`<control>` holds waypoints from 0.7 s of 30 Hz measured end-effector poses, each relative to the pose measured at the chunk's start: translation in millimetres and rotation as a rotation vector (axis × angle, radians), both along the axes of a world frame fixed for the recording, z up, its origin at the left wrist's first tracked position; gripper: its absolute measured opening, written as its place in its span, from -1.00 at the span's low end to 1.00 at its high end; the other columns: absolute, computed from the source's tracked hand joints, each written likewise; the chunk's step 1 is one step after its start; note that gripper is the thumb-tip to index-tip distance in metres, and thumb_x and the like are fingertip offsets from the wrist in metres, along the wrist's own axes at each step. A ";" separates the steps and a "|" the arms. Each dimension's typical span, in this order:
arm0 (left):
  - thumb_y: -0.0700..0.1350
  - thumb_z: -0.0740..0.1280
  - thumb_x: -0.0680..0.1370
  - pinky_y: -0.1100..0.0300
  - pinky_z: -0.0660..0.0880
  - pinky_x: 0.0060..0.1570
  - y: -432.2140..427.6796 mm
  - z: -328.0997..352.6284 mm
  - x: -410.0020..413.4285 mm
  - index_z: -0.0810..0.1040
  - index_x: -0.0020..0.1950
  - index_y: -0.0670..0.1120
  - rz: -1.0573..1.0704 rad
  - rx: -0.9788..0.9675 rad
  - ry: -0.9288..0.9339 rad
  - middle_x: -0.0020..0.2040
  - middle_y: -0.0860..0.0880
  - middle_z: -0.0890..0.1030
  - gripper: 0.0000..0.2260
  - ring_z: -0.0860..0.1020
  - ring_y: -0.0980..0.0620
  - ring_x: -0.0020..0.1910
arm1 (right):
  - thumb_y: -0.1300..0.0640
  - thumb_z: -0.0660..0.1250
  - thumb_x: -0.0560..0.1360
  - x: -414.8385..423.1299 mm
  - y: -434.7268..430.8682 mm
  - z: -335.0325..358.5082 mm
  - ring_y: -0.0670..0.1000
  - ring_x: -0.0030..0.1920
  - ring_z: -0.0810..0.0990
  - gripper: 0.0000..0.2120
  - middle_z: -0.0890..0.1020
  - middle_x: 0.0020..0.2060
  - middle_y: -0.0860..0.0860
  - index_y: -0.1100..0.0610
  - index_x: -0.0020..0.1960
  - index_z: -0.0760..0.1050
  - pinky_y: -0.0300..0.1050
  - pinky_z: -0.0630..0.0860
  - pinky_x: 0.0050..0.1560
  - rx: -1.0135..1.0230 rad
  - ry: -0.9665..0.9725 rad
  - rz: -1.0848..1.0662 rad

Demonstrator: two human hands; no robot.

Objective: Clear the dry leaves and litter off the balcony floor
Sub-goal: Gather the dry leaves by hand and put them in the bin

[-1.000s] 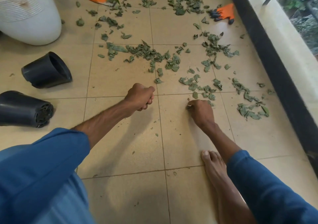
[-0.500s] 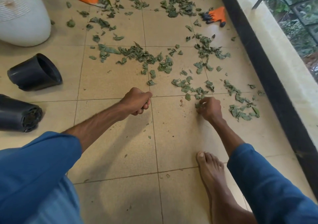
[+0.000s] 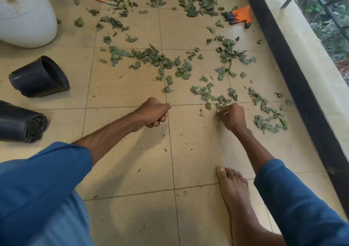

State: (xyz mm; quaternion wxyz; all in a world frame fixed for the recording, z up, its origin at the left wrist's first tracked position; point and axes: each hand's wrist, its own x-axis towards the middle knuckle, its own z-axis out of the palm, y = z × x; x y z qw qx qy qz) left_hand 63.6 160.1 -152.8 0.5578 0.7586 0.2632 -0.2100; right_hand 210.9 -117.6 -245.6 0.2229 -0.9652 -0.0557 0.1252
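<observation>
Since a second ago, the right hand (image 3: 233, 117) has shifted forward from a bare patch of tile to the near fringe of the scatter, where its fingertips now pinch a leaf or two. The left hand (image 3: 154, 113) stays curled into a fist just beside it, with dark green bits showing between the fingers, probably leaves already gathered. Most of the dry leaves (image 3: 156, 58) still lie across the middle and far part of the balcony floor (image 3: 128, 87), with another patch along its right edge. Brittle leaves are likely to crumble under a tight pinch and add to the crumbs already on the near tiles. A full left fist may also spill while the right hand feeds it.
</observation>
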 end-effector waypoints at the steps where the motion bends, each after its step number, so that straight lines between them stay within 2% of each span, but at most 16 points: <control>1: 0.03 0.25 0.68 0.28 0.26 -0.45 1.1 0.4 -0.7 0.52 -0.25 -0.05 -0.001 -0.004 0.001 -0.45 0.06 0.49 -0.67 0.36 0.13 -0.57 | 0.33 0.54 0.42 1.5 5.9 3.3 0.05 -0.14 0.69 -0.85 0.74 -0.08 0.10 0.21 -0.02 0.73 -0.04 0.66 -0.04 0.035 0.005 0.010; 7: 0.03 0.25 0.68 0.27 0.26 -0.44 5.6 3.7 -6.0 0.52 -0.25 -0.04 -0.005 -0.011 -0.015 -0.44 0.05 0.48 -0.66 0.36 0.13 -0.56 | 0.31 0.57 0.40 16.1 36.7 18.7 -0.06 -0.24 0.70 -0.86 0.73 -0.19 0.04 0.19 -0.05 0.71 -0.07 0.69 -0.07 0.196 0.077 -0.010; 11: 0.04 0.27 0.68 0.28 0.26 -0.46 8.1 3.9 -7.5 0.52 -0.25 -0.05 -0.011 -0.019 -0.012 -0.44 0.05 0.49 -0.67 0.36 0.13 -0.56 | 0.33 0.57 0.39 21.6 48.3 16.4 0.00 -0.22 0.63 -0.83 0.73 -0.09 0.12 0.22 -0.02 0.72 -0.03 0.67 -0.05 0.137 0.080 -0.035; 14: 0.05 0.28 0.68 0.29 0.25 -0.47 10.6 2.1 -8.5 0.52 -0.25 -0.06 -0.012 -0.018 0.004 -0.44 0.04 0.49 -0.66 0.37 0.12 -0.55 | 0.34 0.52 0.45 12.2 55.2 11.1 -0.02 -0.11 0.58 -0.84 0.69 -0.04 0.08 0.24 0.03 0.70 -0.18 0.55 -0.03 0.051 0.034 0.034; 16: 0.04 0.28 0.67 0.29 0.25 -0.47 11.7 1.2 -9.2 0.52 -0.25 -0.06 -0.016 -0.016 0.014 -0.44 0.04 0.49 -0.66 0.36 0.11 -0.55 | 0.35 0.47 0.48 3.9 58.0 6.7 -0.07 -0.13 0.55 -0.84 0.71 0.00 0.09 0.24 0.05 0.69 -0.21 0.51 -0.05 0.020 -0.024 0.084; 21: 0.03 0.26 0.68 0.29 0.24 -0.46 12.7 1.5 -11.0 0.52 -0.25 -0.05 -0.029 -0.021 0.013 -0.43 0.04 0.49 -0.67 0.36 0.12 -0.55 | 0.35 0.44 0.49 -6.3 53.7 3.0 -0.07 -0.19 0.59 -0.84 0.72 -0.09 0.03 0.14 -0.04 0.70 -0.14 0.55 -0.16 0.022 -0.128 0.029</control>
